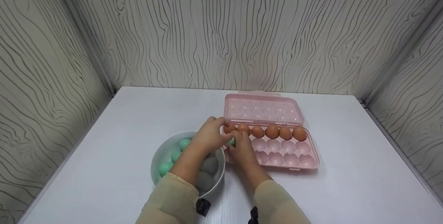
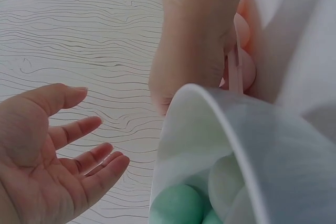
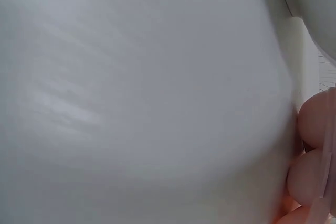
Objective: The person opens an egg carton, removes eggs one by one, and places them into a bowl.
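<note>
My right hand (image 1: 243,148) holds a green egg (image 1: 231,142) over the left end of the pink egg tray (image 1: 313,148). Brown eggs (image 1: 272,132) fill the tray's back row, while visible cups in the other two rows hold nothing. Just left of the right hand is my left hand (image 1: 211,133), above the bowl's far right rim; the left wrist view shows its fingers (image 2: 79,129) spread with nothing in them. Under the left forearm stands a white bowl (image 1: 154,154) holding green eggs (image 1: 175,156) and grey eggs (image 1: 209,165), partly covered by the arm.
The tray's hinged lid (image 1: 263,108) lies open toward the back wall (image 1: 221,37). Both stand on a white table (image 1: 346,182) with patterned panels on its left, back and right. The right wrist view mostly catches the tabletop (image 3: 147,98) and the tray's underside cups (image 3: 307,177).
</note>
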{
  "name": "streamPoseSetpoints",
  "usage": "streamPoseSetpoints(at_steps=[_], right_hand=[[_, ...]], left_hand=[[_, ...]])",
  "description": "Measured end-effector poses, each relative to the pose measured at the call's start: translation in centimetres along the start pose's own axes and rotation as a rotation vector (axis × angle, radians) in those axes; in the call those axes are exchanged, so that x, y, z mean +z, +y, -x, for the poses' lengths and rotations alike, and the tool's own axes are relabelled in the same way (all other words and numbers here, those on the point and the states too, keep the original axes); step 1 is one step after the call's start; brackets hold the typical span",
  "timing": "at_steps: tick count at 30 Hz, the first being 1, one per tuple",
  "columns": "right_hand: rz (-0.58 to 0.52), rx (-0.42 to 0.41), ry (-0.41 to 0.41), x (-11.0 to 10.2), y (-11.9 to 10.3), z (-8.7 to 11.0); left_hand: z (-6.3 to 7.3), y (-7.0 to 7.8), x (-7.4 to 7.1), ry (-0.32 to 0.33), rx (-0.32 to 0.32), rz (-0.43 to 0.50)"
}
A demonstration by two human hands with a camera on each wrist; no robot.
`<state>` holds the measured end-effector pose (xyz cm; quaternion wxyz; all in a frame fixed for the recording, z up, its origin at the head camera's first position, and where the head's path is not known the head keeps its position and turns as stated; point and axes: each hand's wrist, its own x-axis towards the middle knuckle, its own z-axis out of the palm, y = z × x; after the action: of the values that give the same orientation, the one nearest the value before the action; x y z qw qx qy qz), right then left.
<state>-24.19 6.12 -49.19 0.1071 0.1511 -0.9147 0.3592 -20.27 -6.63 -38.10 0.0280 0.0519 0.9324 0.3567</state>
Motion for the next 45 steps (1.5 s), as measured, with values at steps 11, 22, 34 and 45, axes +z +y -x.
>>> streamPoseSetpoints(at_steps=[11, 22, 34, 45], right_hand=[[-0.277, 0.116, 0.037, -1.6, 0.8, -0.1], [-0.434, 0.23, -0.02, -4.2, 0.9, -0.8], [-0.581, 0.249, -0.07, -7.5, -0.1, -1.5], [-0.72, 0.109, -0.176, -10.3, -3.7, -0.3]], left_hand=[[-0.2, -0.1, 0.0, -0.005, 0.019, -0.011], [-0.2, -0.1, 0.4, -0.021, -0.001, -0.016], [-0.1, 0.4, 0.4, -0.001, 0.054, -0.029], [-0.2, 1.0, 0.4, 0.026, 0.167, 0.007]])
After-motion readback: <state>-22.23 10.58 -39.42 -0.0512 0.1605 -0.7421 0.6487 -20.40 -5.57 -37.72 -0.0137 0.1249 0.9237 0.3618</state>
